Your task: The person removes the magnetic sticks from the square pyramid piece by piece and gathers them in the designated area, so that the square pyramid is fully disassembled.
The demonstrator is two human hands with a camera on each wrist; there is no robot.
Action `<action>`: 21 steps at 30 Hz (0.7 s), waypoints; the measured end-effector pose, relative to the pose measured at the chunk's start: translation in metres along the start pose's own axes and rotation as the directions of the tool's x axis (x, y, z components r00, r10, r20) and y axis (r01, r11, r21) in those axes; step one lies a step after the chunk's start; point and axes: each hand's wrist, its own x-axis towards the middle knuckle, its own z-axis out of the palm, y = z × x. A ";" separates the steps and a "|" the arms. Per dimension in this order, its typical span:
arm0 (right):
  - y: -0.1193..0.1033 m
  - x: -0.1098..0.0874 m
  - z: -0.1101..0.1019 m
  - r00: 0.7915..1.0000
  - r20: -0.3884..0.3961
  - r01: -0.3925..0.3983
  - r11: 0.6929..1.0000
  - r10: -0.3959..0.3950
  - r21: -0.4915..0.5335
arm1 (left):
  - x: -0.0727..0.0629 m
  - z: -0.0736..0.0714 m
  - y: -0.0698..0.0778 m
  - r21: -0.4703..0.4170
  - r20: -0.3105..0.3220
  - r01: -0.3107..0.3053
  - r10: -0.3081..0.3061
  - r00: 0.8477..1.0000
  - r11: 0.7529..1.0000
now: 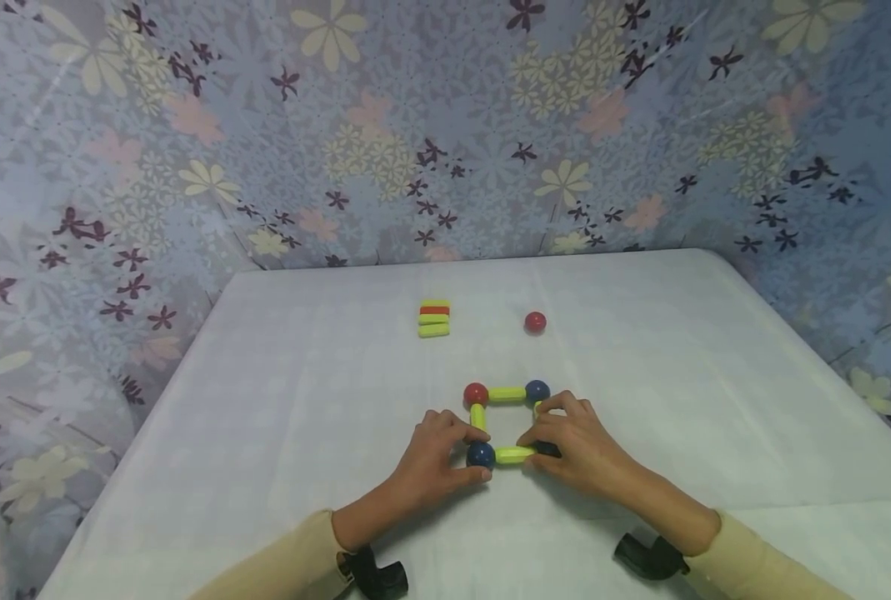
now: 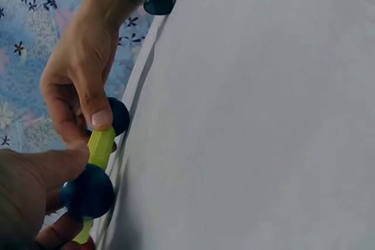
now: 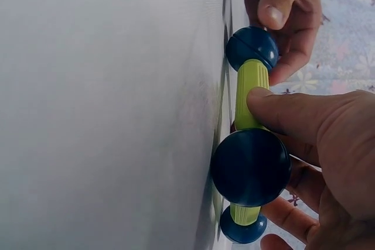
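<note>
Four-sided on the white table, a frame of yellow-green rods and balls lies between my hands. Its far corners are a red ball [image 1: 476,394] and a blue ball [image 1: 538,391]. My left hand [image 1: 437,457] holds the near-left blue ball [image 1: 480,455] between thumb and fingers. With thumb and fingers, my right hand [image 1: 583,446] pinches the near yellow-green rod [image 1: 513,455], beside the near-right blue ball [image 3: 252,168]. In the head view that ball is mostly covered by the right hand, which also hides much of the right-side rod.
Behind the frame, several short yellow-green rods [image 1: 433,331] and a red rod [image 1: 434,311] lie side by side. A loose red ball [image 1: 535,322] sits to their right. The white-covered table [image 1: 302,375] ends at a floral cloth [image 1: 445,125].
</note>
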 end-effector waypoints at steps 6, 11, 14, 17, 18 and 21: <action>0.000 0.000 0.000 1.000 0.000 -0.002 1.000 0.002 0.012 | 0.001 0.005 -0.001 0.009 -0.035 0.001 -0.001 0.999 1.000; 0.000 0.000 0.000 1.000 -0.004 -0.004 1.000 0.004 0.014 | 0.002 0.008 -0.002 0.016 -0.055 -0.013 0.014 0.998 1.000; 0.000 0.000 0.000 1.000 -0.006 -0.008 1.000 0.008 0.016 | 0.001 0.008 -0.003 0.011 -0.058 -0.019 0.019 0.998 1.000; 0.000 0.000 0.001 1.000 0.000 -0.015 1.000 0.015 0.015 | 0.000 0.008 -0.003 0.003 -0.056 -0.017 0.017 0.998 1.000; 0.000 0.000 0.001 1.000 0.002 -0.017 1.000 0.017 0.016 | 0.000 0.008 -0.003 0.001 -0.056 -0.017 0.017 0.998 1.000; 0.000 0.000 0.000 1.000 0.009 -0.022 1.000 0.022 0.017 | -0.001 0.007 -0.002 -0.002 -0.051 -0.020 0.020 0.998 1.000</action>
